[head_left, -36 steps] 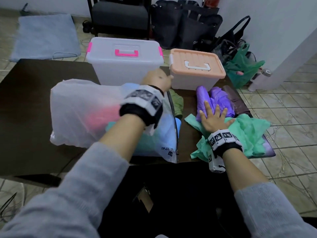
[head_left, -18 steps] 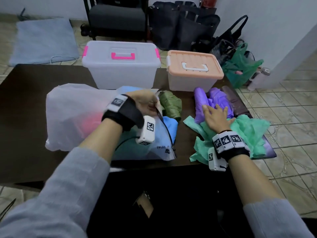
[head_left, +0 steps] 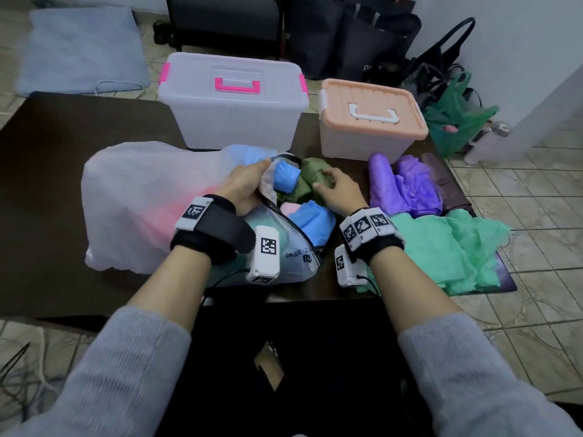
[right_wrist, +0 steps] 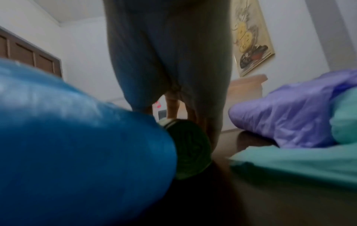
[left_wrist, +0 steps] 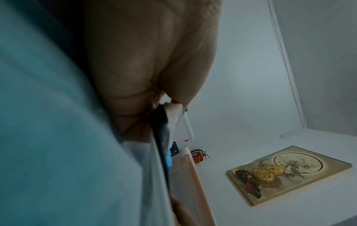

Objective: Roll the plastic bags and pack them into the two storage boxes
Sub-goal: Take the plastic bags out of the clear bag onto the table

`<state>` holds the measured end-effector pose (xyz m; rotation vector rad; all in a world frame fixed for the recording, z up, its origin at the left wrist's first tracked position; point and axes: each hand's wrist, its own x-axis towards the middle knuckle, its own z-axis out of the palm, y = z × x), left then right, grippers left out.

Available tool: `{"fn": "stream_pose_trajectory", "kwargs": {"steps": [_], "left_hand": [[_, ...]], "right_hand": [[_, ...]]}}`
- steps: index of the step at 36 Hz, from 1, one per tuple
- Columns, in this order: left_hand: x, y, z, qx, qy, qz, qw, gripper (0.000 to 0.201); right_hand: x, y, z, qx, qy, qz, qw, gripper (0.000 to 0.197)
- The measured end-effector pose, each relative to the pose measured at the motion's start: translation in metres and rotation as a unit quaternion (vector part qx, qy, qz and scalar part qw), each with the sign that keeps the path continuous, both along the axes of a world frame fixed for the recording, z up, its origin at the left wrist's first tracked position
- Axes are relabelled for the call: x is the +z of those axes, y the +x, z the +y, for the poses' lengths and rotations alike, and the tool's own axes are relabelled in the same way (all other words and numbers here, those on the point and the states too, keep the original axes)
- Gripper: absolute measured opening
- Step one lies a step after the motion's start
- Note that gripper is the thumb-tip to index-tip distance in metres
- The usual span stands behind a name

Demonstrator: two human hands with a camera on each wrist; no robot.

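Large translucent bag [head_left: 142, 197]: lies on its side on the dark table [head_left: 47, 171], mouth turned toward the table's right half, bulging with soft coloured bundles; thin, frosted film with printed black lettering near the front edge.

Left hand [head_left: 244, 187]: knuckles up, fingers and thumb curled round the bag's rim, holding the mouth open. The left wrist view confirms a pinch on a dark-edged fold of film [left_wrist: 164, 116].

Right hand [head_left: 336, 192]: palm down at the bag's mouth, fingers bent over a dark green rolled bag [head_left: 315, 175] and touching it; whether they actually clamp it cannot be told. The right wrist view shows the fingers [right_wrist: 195, 120] descending behind the green roll [right_wrist: 185, 146], image blurred.

Blue rolled bags [head_left: 285, 176] sit in the mouth, smooth and cylindrical; another blue bundle [head_left: 312, 217] lies just below.

Right of the hands: crumpled purple bags [head_left: 407, 187], glossy, and a loose mint-green bag [head_left: 448, 250] spread flat toward the table's front right corner.

Along the far edge stand two lidded storage boxes: a clear one with pink handle [head_left: 233, 105] and a smaller one with peach lid [head_left: 369, 121], both closed, set just apart.

Both forearms wear grey knitted sleeves [head_left: 120, 373] and marker-tagged wrist bands [head_left: 366, 228].
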<state>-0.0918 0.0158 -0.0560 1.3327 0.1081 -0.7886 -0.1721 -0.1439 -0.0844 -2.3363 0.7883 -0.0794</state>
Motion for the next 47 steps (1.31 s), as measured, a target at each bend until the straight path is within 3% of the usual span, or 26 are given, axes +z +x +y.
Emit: {"fn": "stream_pose_trajectory", "kwargs": {"steps": [6, 10, 15, 24, 30, 33, 36, 39, 42, 45, 47], "left_hand": [[-0.005, 0.001, 0.001, -0.024, -0.007, -0.002, 1.000, 0.020], [-0.007, 0.002, 0.002, -0.021, -0.010, -0.005, 1.000, 0.021], [-0.009, 0.000, 0.002, -0.028, 0.002, -0.007, 1.000, 0.021], [-0.015, -0.013, 0.001, -0.019, 0.047, -0.027, 0.998, 0.038], [-0.018, -0.014, 0.004, -0.009, 0.058, -0.050, 0.997, 0.039], [-0.020, -0.015, 0.003, 0.005, 0.069, -0.068, 0.995, 0.039], [-0.021, -0.016, 0.003, 0.012, 0.078, -0.088, 0.993, 0.034], [-0.020, -0.018, 0.004, 0.008, 0.081, -0.099, 0.992, 0.030], [-0.017, -0.020, 0.005, 0.012, 0.097, -0.113, 0.989, 0.029], [-0.014, -0.022, 0.004, 0.020, 0.101, -0.116, 0.988, 0.029], [-0.012, -0.024, 0.004, 0.022, 0.101, -0.119, 0.988, 0.029]], "right_hand": [[-0.006, 0.008, -0.006, -0.022, 0.003, 0.031, 0.999, 0.062], [-0.001, 0.001, -0.019, -0.063, 0.002, 0.010, 0.998, 0.058], [0.000, -0.012, -0.033, -0.119, -0.075, -0.051, 0.989, 0.050], [-0.013, -0.013, -0.029, -0.138, -0.141, 0.055, 0.979, 0.045], [-0.005, -0.018, -0.022, -0.147, -0.136, 0.028, 0.979, 0.055], [0.004, -0.030, -0.009, -0.166, -0.165, -0.053, 0.971, 0.052], [0.005, -0.041, 0.005, -0.187, -0.069, -0.118, 0.973, 0.047], [-0.006, -0.045, 0.019, -0.192, 0.110, -0.047, 0.974, 0.041], [-0.010, -0.045, 0.030, -0.211, 0.271, -0.019, 0.939, 0.060], [-0.008, -0.047, 0.033, -0.228, 0.388, -0.045, 0.892, 0.052], [-0.005, -0.050, 0.032, -0.225, 0.413, -0.025, 0.882, 0.046]]}}
